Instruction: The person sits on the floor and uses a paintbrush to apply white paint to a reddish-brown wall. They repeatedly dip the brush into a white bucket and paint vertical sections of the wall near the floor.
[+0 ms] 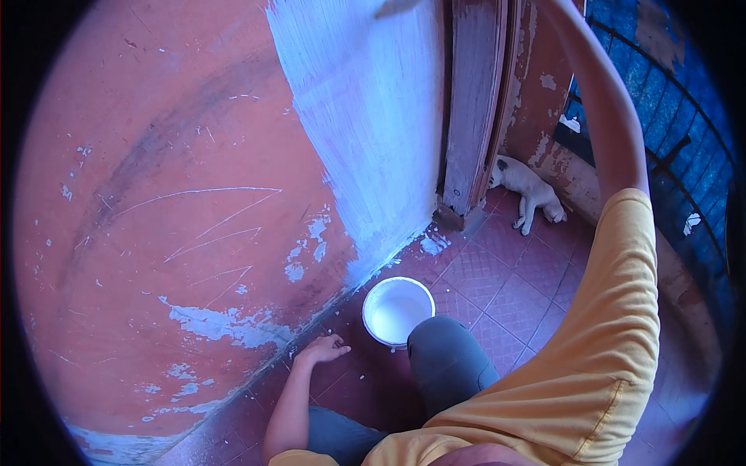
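Note:
My left hand (323, 350) hangs loosely above the tiled floor near the foot of the wall, fingers a little bent and nothing in them. To its right stands a white bucket (398, 282) with white paint (397, 317) inside, close to my knee. My right arm reaches up past the top of the view, so the right hand is out of sight. At the top edge, the blurred tip of a brownish object (397, 7), which looks like a brush, lies over the wall's freshly whitened strip (361, 116). Left of that strip, the wall (204, 157) is reddish, scratched and flaking.
A wooden door frame (473, 110) borders the white strip. Behind it a white cat with dark patches (527, 186) lies on the red floor tiles (495, 274). At right is a dark metal grille (676, 105) with blue behind it. White spots dot the floor by the wall.

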A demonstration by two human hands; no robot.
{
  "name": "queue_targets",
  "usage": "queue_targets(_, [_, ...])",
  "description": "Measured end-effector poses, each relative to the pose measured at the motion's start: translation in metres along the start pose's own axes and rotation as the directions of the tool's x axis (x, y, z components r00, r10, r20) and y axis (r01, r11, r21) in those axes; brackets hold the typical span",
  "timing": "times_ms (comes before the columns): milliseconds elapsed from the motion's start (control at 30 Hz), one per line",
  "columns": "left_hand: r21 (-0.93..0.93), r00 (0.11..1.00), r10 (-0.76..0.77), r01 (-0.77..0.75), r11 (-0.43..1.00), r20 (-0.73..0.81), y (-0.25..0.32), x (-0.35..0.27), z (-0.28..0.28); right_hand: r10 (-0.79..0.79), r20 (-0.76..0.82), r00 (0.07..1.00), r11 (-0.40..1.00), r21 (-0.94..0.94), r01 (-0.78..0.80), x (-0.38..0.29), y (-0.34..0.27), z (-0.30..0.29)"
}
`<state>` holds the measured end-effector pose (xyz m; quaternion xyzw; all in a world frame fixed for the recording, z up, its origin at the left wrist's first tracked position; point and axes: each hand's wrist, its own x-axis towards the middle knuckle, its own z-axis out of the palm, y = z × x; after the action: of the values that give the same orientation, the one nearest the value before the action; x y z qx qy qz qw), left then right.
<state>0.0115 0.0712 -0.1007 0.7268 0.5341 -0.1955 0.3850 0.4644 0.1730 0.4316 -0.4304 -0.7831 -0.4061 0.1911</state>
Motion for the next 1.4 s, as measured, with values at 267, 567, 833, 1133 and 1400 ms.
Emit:
queue_targets(267, [-0.019, 1.0, -0.007, 0.007, 1.0, 0.005, 0.004, -0.007, -0.002, 0.161, -0.282, 0.946, 0.982, 0.144, -0.124, -0.032, -0.025, -0.031])
queue_targets(567, [-0.039, 1.0, 0.002, -0.003, 0.999, -0.026, -0.004, -0.015, 0.0, -0.12, 0.517, 0.848, 0.887, 0.44, -0.142, -0.135, -0.091, 0.149])
queue_targets(833, [-0.055, 0.999, -0.046, 0.045, 0.997, -0.028, -0.008, -0.025, -0.001, -0.131, 0.102, 0.986, 0.953, 0.286, 0.098, -0.054, -0.04, 0.152])
queue_targets(1133, [-0.027, 1.0, -0.02, 0.02, 0.999, -0.01, 0.006, -0.014, -0.005, 0.2, -0.403, 0.893, 0.976, 0.158, -0.148, -0.05, -0.038, 0.022])
queue_targets(1400, [-0.024, 0.999, 0.024, -0.025, 0.999, -0.035, 0.007, -0.018, -0.004, -0.036, 0.208, 0.977, 0.937, 0.347, -0.039, -0.134, -0.091, 0.119])
